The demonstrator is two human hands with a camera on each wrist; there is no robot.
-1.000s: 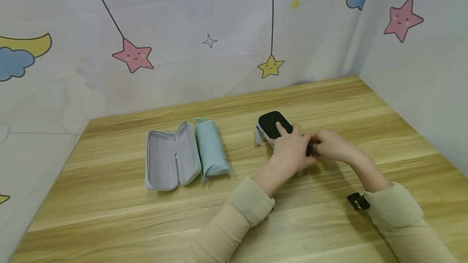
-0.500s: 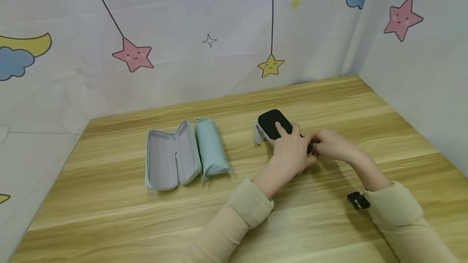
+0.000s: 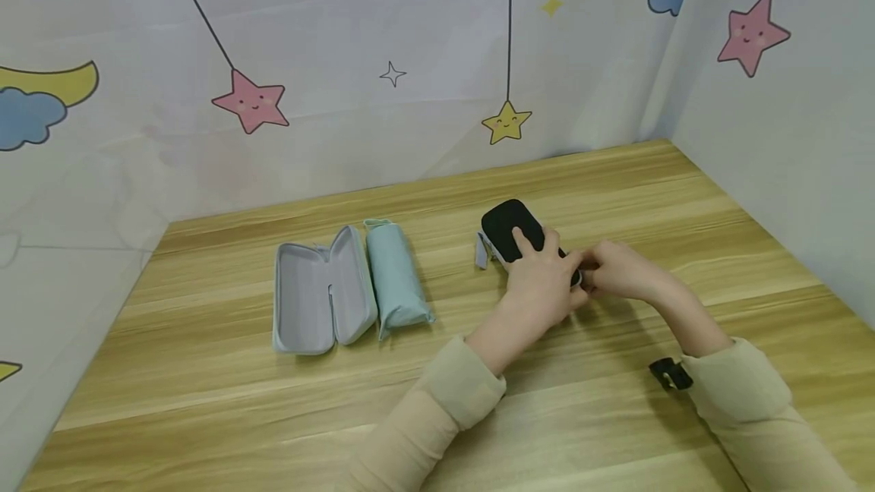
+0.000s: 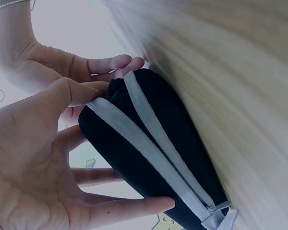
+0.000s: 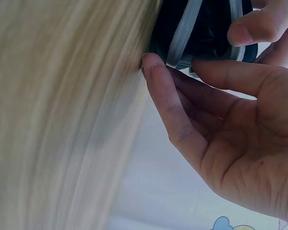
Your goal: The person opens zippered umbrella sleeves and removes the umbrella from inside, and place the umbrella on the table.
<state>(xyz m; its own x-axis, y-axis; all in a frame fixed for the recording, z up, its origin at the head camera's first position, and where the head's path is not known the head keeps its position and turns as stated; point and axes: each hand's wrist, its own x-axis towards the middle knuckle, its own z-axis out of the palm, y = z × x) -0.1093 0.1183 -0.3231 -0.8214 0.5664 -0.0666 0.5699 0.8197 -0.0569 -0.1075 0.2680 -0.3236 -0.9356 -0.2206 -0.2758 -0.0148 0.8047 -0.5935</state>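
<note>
A black zip case [image 3: 504, 225] with grey zipper tape lies on the wooden table, right of the middle. My left hand [image 3: 536, 283] holds it, fingers spread over its top and thumb at the near end. At that same end, my right hand [image 3: 618, 272] pinches the case with thumb and fingertips. The left wrist view shows the zipper tapes [image 4: 149, 155] parted, widest at the held end, with dark bunched fabric [image 4: 121, 93] between them. The zipper pull [image 4: 221, 207] sits toward the opposite end. From the right wrist, the case's near end [image 5: 211, 36] shows between both hands.
Left of my hands, a grey hard case [image 3: 304, 298] lies open on the table [image 3: 307, 416]. Right beside it is a pale teal folded pouch [image 3: 396, 275] with a loop. A black clip [image 3: 670, 375] hangs at the right cuff. A printed cloth backdrop [image 3: 328, 29] stands behind.
The black case has shifted slightly toward the back of the table, and my left hand has moved a little with it. My right hand stays at the near end.
</note>
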